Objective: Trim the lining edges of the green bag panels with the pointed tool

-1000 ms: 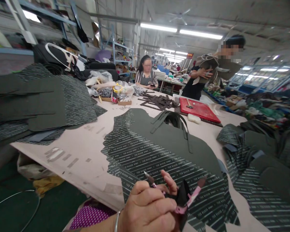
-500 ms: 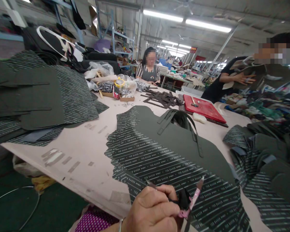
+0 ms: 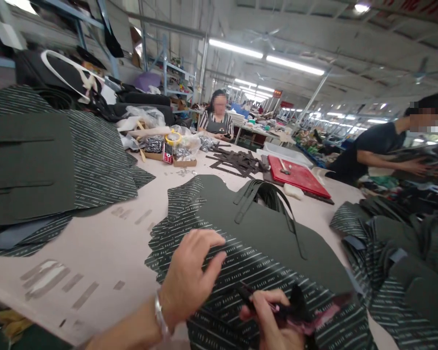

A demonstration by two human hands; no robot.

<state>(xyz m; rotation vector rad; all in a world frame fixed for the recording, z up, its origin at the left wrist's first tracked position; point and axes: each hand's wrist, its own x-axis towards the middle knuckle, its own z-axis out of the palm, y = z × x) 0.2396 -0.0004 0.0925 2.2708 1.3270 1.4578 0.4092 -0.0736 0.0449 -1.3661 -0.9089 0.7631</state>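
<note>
"Holding something, is the right hand (image 3: 273, 318)?"

"Yes, its fingers and thumb are closed around a slim pink-and-black tool (image 3: 326, 316), which sits over the fanned stack of dark green sheets printed with slanting white lines (image 3: 255, 267). It's too blurred to say just what kind of tool."

"And the left hand (image 3: 191, 277)?"

"Thumb and curved fingers spread apart, with a silvery bracelet (image 3: 159, 313) at the wrist. That hand is over the same printed stack; whether it touches, I can't tell."

"Where does the stack lie?"

"On the pale pink table (image 3: 131, 257), right before the person. A plain dark green panel (image 3: 277, 226) runs along its far side, topped by looped dark straps (image 3: 273, 194)."

"Beyond that?"

"A flat red slab (image 3: 302, 177) bearing a small hammer (image 3: 284, 168), and left of it, a heap of dark strips (image 3: 236, 160)."
</note>
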